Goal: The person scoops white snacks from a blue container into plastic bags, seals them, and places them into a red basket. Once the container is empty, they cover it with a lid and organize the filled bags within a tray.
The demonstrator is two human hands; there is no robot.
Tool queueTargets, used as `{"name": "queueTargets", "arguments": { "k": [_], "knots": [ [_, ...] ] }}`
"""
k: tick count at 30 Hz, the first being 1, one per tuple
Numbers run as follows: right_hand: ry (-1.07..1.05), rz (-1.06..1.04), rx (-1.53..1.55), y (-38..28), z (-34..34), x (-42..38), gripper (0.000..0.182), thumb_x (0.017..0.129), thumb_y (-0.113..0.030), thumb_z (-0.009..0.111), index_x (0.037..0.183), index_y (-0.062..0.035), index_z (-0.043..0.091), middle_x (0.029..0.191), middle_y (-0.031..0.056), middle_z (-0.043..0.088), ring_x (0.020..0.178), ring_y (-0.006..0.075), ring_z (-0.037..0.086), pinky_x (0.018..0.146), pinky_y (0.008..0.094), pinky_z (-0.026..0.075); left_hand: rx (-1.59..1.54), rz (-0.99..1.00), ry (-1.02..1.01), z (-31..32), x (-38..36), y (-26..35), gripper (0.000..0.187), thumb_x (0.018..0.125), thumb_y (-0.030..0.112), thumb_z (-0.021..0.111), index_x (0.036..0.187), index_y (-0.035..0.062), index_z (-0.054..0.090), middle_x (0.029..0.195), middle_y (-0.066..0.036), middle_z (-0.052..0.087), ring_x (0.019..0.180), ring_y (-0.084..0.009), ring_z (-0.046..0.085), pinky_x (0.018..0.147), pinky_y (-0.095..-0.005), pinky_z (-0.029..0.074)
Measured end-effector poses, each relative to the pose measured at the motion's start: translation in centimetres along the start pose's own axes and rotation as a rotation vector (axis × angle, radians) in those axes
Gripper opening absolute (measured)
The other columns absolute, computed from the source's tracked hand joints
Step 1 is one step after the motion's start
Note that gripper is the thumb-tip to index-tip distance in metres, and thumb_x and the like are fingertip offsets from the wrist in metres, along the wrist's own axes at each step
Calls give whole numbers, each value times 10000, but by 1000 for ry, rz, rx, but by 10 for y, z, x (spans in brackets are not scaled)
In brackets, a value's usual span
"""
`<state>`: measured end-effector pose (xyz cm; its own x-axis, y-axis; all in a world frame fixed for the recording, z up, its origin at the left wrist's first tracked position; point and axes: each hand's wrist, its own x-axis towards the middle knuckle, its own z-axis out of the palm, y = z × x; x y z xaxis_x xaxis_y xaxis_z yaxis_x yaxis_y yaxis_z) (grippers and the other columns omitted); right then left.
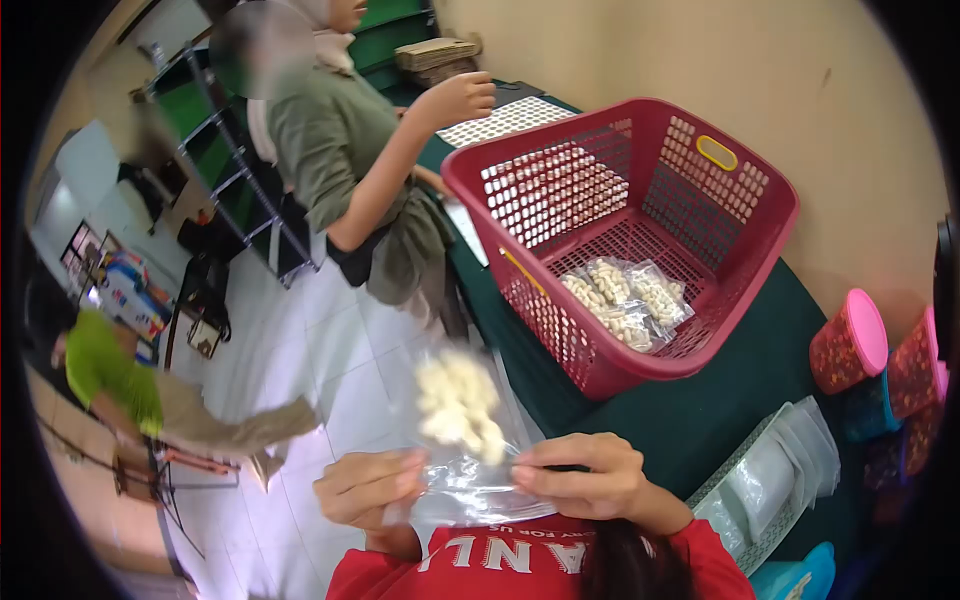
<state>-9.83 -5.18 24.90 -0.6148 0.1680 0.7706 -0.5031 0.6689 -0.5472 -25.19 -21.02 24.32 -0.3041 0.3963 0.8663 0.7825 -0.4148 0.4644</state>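
A clear plastic bag [478, 490] hangs between my two hands in front of my chest, with pale, finger-shaped pieces [460, 400] gathered at its far end, blurred by motion. My left hand [370, 488] pinches one corner of the bag's near edge between thumb and fingers. At the opposite corner, my right hand [590, 480] grips the plastic in the same way. Beyond the bag, a dark red plastic basket [640, 355] stands on the green-covered table. Several similar filled bags [625, 300] lie in its bottom.
At the right, a patterned tray [715, 490] holds flat clear bags [775, 470], near pink-lidded containers [850, 345]. A person in a green shirt [340, 130] stands at the table's far left, beside a dotted white sheet [500, 120]. Another person [120, 375] is farther left.
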Motion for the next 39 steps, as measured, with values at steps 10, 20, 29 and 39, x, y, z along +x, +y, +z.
{"name": "queueTargets", "arguments": {
  "k": [10, 20, 29, 39],
  "knots": [
    [268, 235, -637, 21, 1, 30, 645, 647, -130, 762, 1222, -234, 488, 1388, 239, 117, 1212, 404, 321, 942, 444, 377, -580, 349, 153, 40, 61, -147, 202, 735, 259, 584, 783, 63, 571, 861, -162, 616, 805, -324, 597, 657, -330, 496],
    [785, 326, -1019, 17, 37, -13, 770, 605, -253, 781, 1211, -213, 307, 1244, 198, 245, 1211, 362, 271, 983, 473, 290, -1294, 113, -212, 98, 87, -150, 536, 852, 304, 464, 391, 96, 288, 322, 22, 278, 248, -75, 236, 302, -195, 215],
    [1167, 829, -1047, -35, 77, -94, 445, 654, -56, 671, 1065, -39, 503, 957, 122, 409, 875, 218, 429, 741, 296, 381, -1732, -10, -810, 167, 12, -92, 523, 844, 231, 513, 405, 87, 268, 338, 25, 270, 250, -93, 270, 296, -225, 197],
    [1804, 769, -675, -147, 105, -185, 56, 774, 5, 568, 822, -15, 546, 500, -89, 327, 463, -14, 259, 433, 182, 191, -1397, 170, -1294, 239, -74, 30, 302, 716, 70, 592, 484, 19, 405, 413, -55, 330, 338, -144, 302, 357, -287, 238]
  ]
}}
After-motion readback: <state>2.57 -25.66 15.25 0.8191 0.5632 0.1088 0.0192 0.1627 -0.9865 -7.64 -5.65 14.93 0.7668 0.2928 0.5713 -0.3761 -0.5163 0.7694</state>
